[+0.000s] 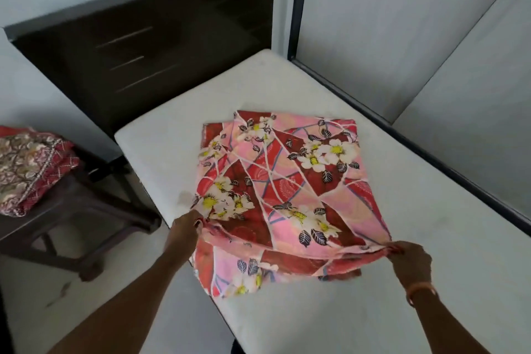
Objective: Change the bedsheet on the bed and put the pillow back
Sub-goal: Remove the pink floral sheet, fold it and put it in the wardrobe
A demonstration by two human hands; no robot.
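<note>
A folded bedsheet (287,181), pink and red with white flowers, lies on the bare white mattress (416,238) of the bed. My left hand (184,231) pinches the sheet's upper layer at its near left corner. At the near right corner my right hand (409,260) grips the same layer. That layer is lifted slightly off the folds beneath it. No pillow is plainly visible.
A dark wooden headboard (161,46) stands at the far end of the bed. Left of the bed, a dark stool (69,218) carries a patterned red and beige cloth bundle (26,169). A grey wall with a dark frame (431,123) runs along the bed's right side.
</note>
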